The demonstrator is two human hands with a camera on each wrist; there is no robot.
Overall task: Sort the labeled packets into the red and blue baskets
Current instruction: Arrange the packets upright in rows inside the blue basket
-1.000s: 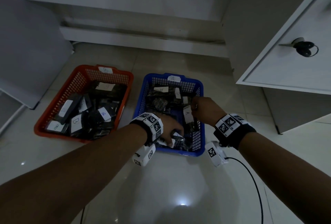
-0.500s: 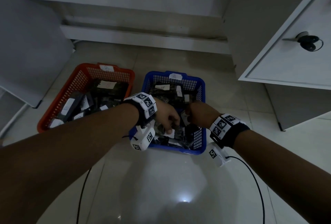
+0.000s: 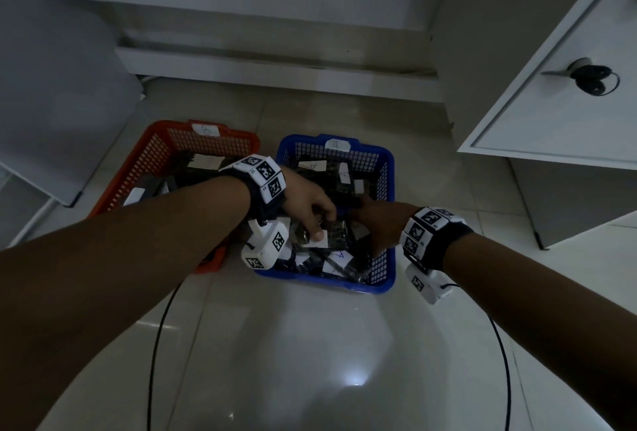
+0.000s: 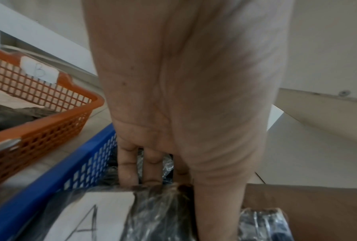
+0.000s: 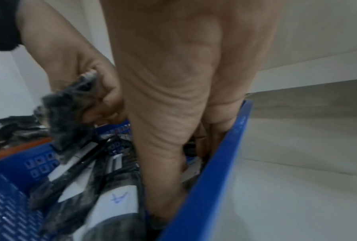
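Dark clear-plastic packet with a white "A" label [image 3: 327, 236] sat mid-frame over the blue mesh basket [image 3: 386, 268], pinched by the left hand [image 3: 306, 203]; the right hand's [image 3: 379, 220] fingers reached among packets, grip unclear.

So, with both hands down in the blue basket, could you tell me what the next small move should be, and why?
Probably lift the left hand clear with the clear plastic packet of dark parts in its grip. The label beside the fingers reads A, as does the blue mesh basket's tag, so it likely stays there.
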